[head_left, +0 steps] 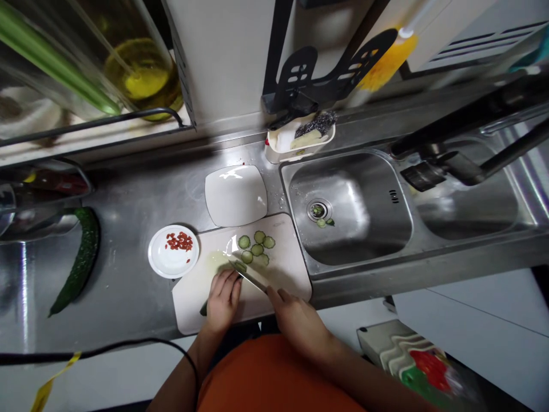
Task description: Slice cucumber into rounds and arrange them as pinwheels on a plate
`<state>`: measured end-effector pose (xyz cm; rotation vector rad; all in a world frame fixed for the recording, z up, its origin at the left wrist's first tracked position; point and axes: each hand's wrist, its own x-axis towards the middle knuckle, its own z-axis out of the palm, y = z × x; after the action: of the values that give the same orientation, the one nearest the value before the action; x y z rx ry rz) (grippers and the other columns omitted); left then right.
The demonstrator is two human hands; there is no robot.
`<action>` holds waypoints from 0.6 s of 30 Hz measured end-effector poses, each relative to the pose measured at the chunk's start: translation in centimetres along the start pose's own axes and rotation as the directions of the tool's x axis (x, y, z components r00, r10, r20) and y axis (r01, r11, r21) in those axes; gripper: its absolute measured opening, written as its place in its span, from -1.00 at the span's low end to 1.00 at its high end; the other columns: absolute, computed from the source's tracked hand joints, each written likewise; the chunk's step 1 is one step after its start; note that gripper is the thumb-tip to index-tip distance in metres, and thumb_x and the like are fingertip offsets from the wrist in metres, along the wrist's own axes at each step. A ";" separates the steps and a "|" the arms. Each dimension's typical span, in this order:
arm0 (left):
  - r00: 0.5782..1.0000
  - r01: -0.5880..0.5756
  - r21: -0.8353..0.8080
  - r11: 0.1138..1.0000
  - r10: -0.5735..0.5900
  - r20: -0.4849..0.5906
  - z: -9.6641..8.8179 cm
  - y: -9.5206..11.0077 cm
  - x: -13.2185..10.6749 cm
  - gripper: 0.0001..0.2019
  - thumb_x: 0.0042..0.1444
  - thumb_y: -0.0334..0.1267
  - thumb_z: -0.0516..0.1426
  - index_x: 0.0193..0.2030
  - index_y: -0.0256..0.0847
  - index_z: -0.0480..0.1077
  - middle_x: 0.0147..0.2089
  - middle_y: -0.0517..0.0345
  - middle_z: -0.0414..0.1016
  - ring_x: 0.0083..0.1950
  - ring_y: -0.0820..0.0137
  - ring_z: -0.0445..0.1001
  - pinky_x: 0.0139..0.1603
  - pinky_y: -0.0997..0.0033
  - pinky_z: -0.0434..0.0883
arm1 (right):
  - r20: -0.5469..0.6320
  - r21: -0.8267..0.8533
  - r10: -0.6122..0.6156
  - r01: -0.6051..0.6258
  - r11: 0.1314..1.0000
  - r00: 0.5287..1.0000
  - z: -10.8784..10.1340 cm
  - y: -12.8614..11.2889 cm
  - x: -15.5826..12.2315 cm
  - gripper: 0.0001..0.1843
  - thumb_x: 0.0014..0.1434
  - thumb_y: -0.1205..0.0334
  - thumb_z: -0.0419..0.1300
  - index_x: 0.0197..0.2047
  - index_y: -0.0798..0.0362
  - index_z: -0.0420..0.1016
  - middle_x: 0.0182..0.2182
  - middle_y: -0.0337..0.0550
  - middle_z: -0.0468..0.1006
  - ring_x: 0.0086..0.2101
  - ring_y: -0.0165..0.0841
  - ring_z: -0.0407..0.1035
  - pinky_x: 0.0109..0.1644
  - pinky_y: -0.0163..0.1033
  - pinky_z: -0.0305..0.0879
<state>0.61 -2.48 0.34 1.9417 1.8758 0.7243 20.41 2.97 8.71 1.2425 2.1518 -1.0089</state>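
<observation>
On a white cutting board (283, 274), my left hand (223, 294) is closed over a cucumber (203, 309), most of which lies hidden under the fingers. My right hand (298, 317) grips a knife (251, 279) by its handle. The blade slants up and left, its tip close to my left fingertips at the cucumber's cut end. Several round cucumber slices (257, 250) lie flat just beyond the blade. A wet patch shows on the board left of them.
A white plate (235, 197) touches the board's far edge. Red berries fill part of a small white dish (158, 252) at left, near a whole cucumber (81, 263). The sink (355, 200) at right has cucumber scraps at its drain; a faucet (450, 166) reaches over. A cable (128, 343) crosses front left.
</observation>
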 end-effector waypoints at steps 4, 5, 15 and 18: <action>0.999 -0.042 0.014 0.999 0.043 -0.012 0.2 -0.2 -0.1 -0.77 0.13 -0.45 0.10 -0.06 -0.26 0.40 -0.10 -0.01 0.49 0.03 0.28 0.41 0.12 0.14 0.35 | -0.002 -0.049 -0.009 0.009 0.999 1.000 0.3 0.0 -0.5 -0.50 0.17 0.53 -0.12 0.14 0.04 0.23 -0.21 -0.07 0.50 -0.33 -0.32 0.45 -0.38 -0.33 0.17; 0.999 -0.050 0.016 0.999 0.050 -0.018 0.3 -0.2 -0.1 -0.78 0.13 -0.46 0.10 -0.07 -0.27 0.40 -0.10 -0.01 0.49 0.03 0.28 0.41 0.12 0.14 0.35 | 0.005 -0.056 -0.010 0.010 0.998 1.000 0.3 0.0 -0.6 -0.52 0.19 0.52 -0.12 0.14 0.04 0.23 -0.21 -0.07 0.50 -0.33 -0.32 0.45 -0.37 -0.33 0.19; 0.997 -0.066 0.026 0.997 0.067 -0.033 0.4 -0.4 -0.3 -0.77 0.13 -0.46 0.10 -0.07 -0.27 0.40 -0.10 -0.03 0.50 0.04 0.27 0.42 0.11 0.14 0.36 | 0.077 -0.080 0.016 -0.010 0.997 0.997 -0.6 -0.2 -0.8 -0.56 0.22 0.48 -0.14 0.12 0.03 0.25 -0.22 -0.04 0.50 -0.35 -0.30 0.46 -0.37 -0.31 0.24; 0.997 -0.070 0.031 0.997 0.071 -0.041 0.5 -0.4 -0.2 -0.78 0.14 -0.45 0.09 -0.07 -0.26 0.41 -0.10 -0.02 0.50 0.03 0.27 0.43 0.11 0.13 0.37 | 0.075 -0.078 0.013 -0.007 0.997 0.997 -0.6 -0.2 -0.8 -0.55 0.22 0.49 -0.15 0.13 0.03 0.25 -0.22 -0.05 0.51 -0.34 -0.31 0.46 -0.38 -0.31 0.23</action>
<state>0.55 -2.62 -0.29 2.0352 1.8600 0.7678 20.62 2.93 9.73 1.1598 2.1049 -0.9435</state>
